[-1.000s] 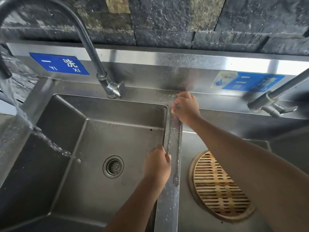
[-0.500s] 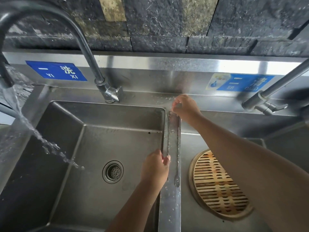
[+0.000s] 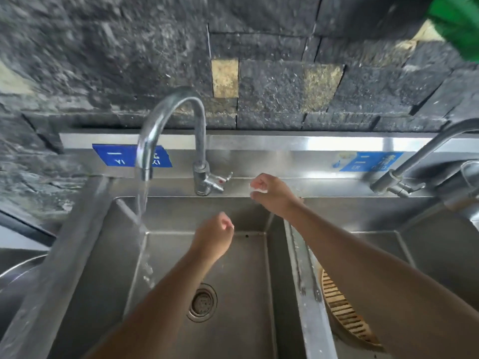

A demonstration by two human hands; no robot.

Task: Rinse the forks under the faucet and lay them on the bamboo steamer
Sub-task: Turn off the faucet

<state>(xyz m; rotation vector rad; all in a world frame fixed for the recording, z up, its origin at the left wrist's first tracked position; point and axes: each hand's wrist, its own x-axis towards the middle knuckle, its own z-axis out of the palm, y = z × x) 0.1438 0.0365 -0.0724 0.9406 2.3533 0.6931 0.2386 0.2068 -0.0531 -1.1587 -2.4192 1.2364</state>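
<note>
Two forks [image 3: 300, 275] lie lengthwise on the wet steel divider [image 3: 315, 330] between the two sink basins. My left hand [image 3: 214, 235] hovers over the left basin with its fingers curled, and nothing shows in it. My right hand [image 3: 270, 194] is raised near the back ledge beside the faucet handle, fingers curled, also with nothing visible in it. The curved faucet [image 3: 171, 106] runs a stream of water [image 3: 141, 203] into the left basin's far left side. In the right basin lies the bamboo steamer [image 3: 342, 312], partly hidden by my right forearm.
The left basin has a round drain [image 3: 202, 303] in its floor. A second faucet [image 3: 414, 161] stands at the right. A dark stone wall rises behind the sink. A round metal rim [image 3: 15, 273] shows at the far left, and something green [image 3: 458, 22] at the top right.
Both hands have lifted off the forks on the divider and moved up and left toward the faucet. The view has swung left and upward, blurring the picture.
</note>
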